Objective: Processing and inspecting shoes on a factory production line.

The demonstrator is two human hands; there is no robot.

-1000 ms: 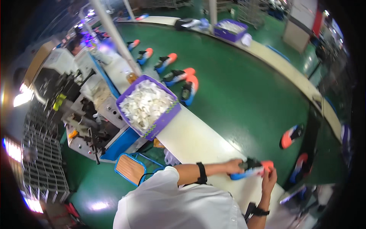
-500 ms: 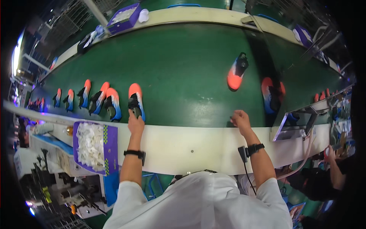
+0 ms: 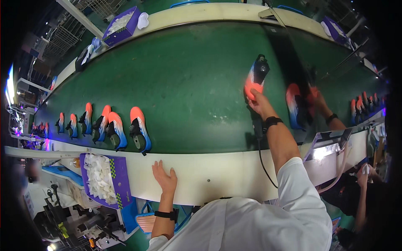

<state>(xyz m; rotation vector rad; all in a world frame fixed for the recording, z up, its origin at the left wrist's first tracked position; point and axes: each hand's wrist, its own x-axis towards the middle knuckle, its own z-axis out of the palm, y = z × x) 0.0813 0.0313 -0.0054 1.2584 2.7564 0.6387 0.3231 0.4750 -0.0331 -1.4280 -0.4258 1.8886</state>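
Observation:
My right hand [image 3: 258, 102] reaches across the green conveyor belt [image 3: 188, 83] and grips the orange toe of an orange, blue and black shoe [image 3: 255, 77] lying on it. My left hand [image 3: 164, 177] rests flat, fingers apart, on the cream front rim [image 3: 217, 171] of the belt, holding nothing. Just beyond it a similar shoe [image 3: 139, 129] lies at the belt's near edge, the last in a row of several shoes [image 3: 90, 121] running to the left.
A purple box of white pieces [image 3: 104, 178] stands left of my left hand. Another person's hand [image 3: 320, 102] holds a shoe [image 3: 296, 104] to the right, with more shoes [image 3: 364, 104] beyond. Another purple box [image 3: 121, 27] sits on the far rim.
My right hand has gone from the belt's near edge out to the far shoe and closed on it. My left hand has drawn back from the nearest shoe onto the cream rim.

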